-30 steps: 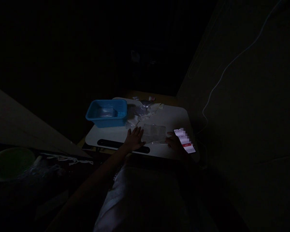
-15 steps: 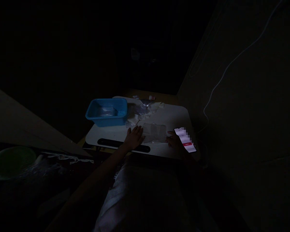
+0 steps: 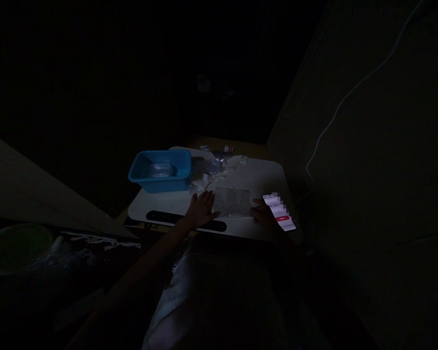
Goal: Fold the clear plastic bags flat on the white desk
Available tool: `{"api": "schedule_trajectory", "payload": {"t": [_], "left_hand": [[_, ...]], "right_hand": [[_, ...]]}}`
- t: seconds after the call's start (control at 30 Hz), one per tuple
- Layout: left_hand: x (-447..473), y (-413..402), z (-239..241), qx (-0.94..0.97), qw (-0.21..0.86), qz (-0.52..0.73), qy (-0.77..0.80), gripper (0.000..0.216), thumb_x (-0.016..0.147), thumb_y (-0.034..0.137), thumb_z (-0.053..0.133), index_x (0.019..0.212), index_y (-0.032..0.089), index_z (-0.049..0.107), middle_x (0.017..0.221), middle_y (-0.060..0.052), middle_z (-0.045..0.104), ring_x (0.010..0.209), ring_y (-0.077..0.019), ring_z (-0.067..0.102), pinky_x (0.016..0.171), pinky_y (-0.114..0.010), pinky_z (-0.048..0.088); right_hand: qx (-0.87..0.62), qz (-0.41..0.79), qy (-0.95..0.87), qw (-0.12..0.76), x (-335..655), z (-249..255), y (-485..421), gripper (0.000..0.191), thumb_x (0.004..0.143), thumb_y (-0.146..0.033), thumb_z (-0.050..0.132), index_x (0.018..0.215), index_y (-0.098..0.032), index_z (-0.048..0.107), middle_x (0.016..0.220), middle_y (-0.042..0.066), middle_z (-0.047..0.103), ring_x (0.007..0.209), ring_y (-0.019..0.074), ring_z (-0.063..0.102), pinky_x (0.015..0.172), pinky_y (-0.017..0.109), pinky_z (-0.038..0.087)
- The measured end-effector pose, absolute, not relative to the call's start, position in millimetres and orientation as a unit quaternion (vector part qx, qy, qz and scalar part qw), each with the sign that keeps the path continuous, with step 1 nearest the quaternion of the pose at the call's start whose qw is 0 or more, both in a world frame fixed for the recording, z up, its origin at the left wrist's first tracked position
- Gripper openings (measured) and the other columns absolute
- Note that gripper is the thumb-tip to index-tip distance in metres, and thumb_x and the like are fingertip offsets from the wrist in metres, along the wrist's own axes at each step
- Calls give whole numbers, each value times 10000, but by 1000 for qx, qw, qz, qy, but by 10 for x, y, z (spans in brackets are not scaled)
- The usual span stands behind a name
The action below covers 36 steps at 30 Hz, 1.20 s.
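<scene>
A flat clear plastic bag (image 3: 233,202) lies on the white table (image 3: 263,170), its contents hard to make out in the dim light. My left hand (image 3: 200,210) rests palm down at the bag's left edge, fingers stretched out and thumb apart. On the other side, my right hand (image 3: 263,213) is at the bag's right edge, partly in shadow, with its fingers apart. Just right of that hand lies a phone (image 3: 285,222) with a lit screen.
A blue plastic basin (image 3: 162,183) stands at the table's left with clear plastic inside. Crumpled plastic wrapping (image 3: 213,167) lies behind the bag. A black slot (image 3: 164,217) runs along the front edge. A white cable (image 3: 336,114) hangs at the right wall. A green basket (image 3: 18,248) sits lower left.
My left hand has shifted slightly, its thumb now spread further from the fingers. The right hand, bag and phone stay in nearly the same places.
</scene>
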<state>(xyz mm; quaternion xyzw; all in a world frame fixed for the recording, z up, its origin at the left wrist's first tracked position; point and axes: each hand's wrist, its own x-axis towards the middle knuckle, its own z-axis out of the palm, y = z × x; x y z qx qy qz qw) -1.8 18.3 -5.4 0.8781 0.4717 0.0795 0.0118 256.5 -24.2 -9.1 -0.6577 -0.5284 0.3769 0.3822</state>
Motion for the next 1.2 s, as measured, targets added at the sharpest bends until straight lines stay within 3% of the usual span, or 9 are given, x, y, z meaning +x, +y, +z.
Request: {"api": "schedule_trajectory", "payload": {"t": [0.2, 0.37, 0.8, 1.2], "left_hand": [[73, 135, 34, 873, 26, 156, 461, 406, 887, 328, 331, 1252, 176, 426, 1240, -89, 514, 1136, -217, 443, 941, -399, 304], [148, 130, 11, 872, 30, 141, 468, 395, 884, 248, 330, 1257, 151, 412, 1276, -112, 480, 1190, -217, 402, 951, -415, 299], [40, 166, -96, 877, 14, 104, 469, 543, 885, 416, 303, 1346, 130, 271, 1376, -166, 334, 1278, -262, 275, 988, -494, 225], [-9, 154, -67, 883, 13, 75, 463, 673, 840, 526, 335, 1360, 109, 235, 1408, -190, 250, 1295, -290, 227, 1001, -524, 175]], "right_hand": [[-664, 381, -521, 379, 2565, -109, -228, 514, 641, -311, 513, 1123, -142, 464, 497, -60, 536, 466, 124, 514, 492, 247, 370], [-661, 364, -534, 380, 2559, -77, -265, 491, 641, -305, 511, 1104, -145, 486, 470, -66, 515, 499, 134, 529, 522, 253, 377], [-659, 386, -526, 372, 2519, -9, -296, 497, 634, -310, 515, 1100, -141, 479, 479, -61, 520, 521, 136, 534, 508, 240, 361], [-655, 417, -516, 362, 2550, 23, -258, 500, 614, -324, 544, 1080, -151, 488, 526, -47, 559, 467, 113, 507, 467, 231, 347]]}}
